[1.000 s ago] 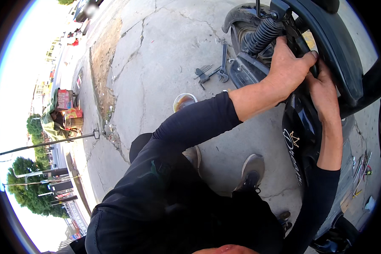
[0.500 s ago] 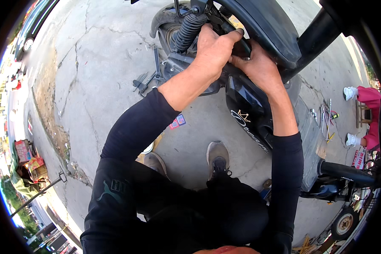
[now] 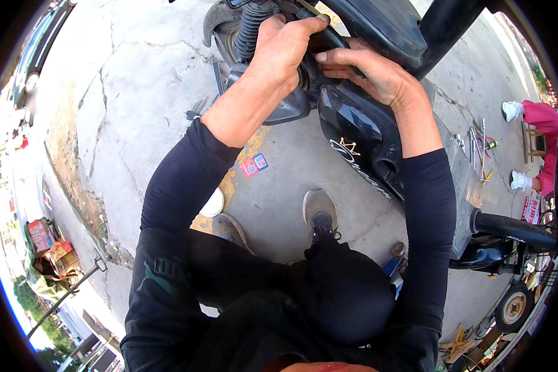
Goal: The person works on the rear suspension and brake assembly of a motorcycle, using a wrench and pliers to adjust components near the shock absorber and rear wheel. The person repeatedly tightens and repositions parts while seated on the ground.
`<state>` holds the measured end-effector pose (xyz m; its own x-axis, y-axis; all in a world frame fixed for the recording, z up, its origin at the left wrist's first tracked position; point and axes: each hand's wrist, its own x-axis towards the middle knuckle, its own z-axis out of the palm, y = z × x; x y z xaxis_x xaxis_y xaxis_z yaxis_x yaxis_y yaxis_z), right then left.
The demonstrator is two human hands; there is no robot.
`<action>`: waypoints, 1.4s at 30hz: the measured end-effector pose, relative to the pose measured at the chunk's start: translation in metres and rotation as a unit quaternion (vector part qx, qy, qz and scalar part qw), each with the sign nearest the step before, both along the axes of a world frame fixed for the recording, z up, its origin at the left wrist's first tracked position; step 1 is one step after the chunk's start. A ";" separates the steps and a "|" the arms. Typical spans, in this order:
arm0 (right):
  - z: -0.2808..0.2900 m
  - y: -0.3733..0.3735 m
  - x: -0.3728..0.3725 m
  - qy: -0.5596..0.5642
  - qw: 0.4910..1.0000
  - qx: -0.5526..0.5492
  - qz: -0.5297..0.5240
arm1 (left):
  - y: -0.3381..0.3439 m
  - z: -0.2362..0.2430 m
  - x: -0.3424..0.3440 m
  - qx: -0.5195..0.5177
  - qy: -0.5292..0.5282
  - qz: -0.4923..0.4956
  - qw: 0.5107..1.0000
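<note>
A black scooter stands in front of me, with its seat (image 3: 381,31) raised over my hands and its glossy side panel (image 3: 359,139) below them. My left hand (image 3: 282,49) is closed, thumb on top, on a black bar-like part (image 3: 328,34) beneath the seat, beside the ribbed shock absorber (image 3: 252,31). Under the seat edge, my right hand (image 3: 378,74) reaches in with thumb and fingers stretched out, near the same part. Its fingertips are partly hidden in the dark gap, and I see nothing held in it.
Metal tools (image 3: 219,77) lie on the concrete left of the rear wheel; more tools (image 3: 477,149) lie right of the footboard (image 3: 449,180). A white round container (image 3: 213,203) and a red-and-blue card (image 3: 253,165) are near my feet. A person in pink trousers (image 3: 542,127) sits at the right.
The view has shifted, and the scooter sits slightly higher and further left in it. My hands have drawn apart, and the right hand's fingers are straighter. My left hand stays at the black part.
</note>
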<state>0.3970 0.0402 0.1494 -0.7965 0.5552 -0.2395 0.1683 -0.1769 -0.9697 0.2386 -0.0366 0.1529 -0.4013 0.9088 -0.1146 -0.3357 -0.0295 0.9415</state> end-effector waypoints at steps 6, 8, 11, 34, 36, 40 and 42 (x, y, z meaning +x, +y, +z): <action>0.002 0.001 0.001 0.034 0.999 -0.009 -0.001 | 0.000 0.006 0.003 -0.003 -0.028 -0.003 1.000; -0.001 0.010 0.004 0.014 0.999 -0.023 0.038 | 0.000 0.011 0.007 -0.021 -0.035 -0.002 0.999; -0.001 0.010 0.001 0.021 0.997 -0.046 0.061 | 0.000 0.012 0.007 -0.001 -0.043 -0.006 0.999; -0.001 0.021 -0.008 0.022 0.995 -0.093 0.042 | -0.069 0.040 -0.051 -0.009 0.373 0.117 0.920; -0.005 0.025 -0.007 0.020 0.994 -0.088 0.068 | -0.059 0.071 -0.077 0.014 0.501 0.178 0.847; -0.004 0.019 -0.009 0.074 0.990 -0.117 0.033 | -0.026 0.117 -0.102 0.073 0.564 0.055 0.821; -0.004 0.020 -0.008 0.069 0.990 -0.117 0.035 | -0.018 0.128 -0.092 0.061 0.575 0.031 0.815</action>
<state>0.3887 0.0606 0.1449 -0.8648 0.4400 -0.2420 0.0573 -0.3924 -0.9180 0.1462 -0.0545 0.2809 -0.2246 0.8593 0.4596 0.7732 -0.1299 0.6207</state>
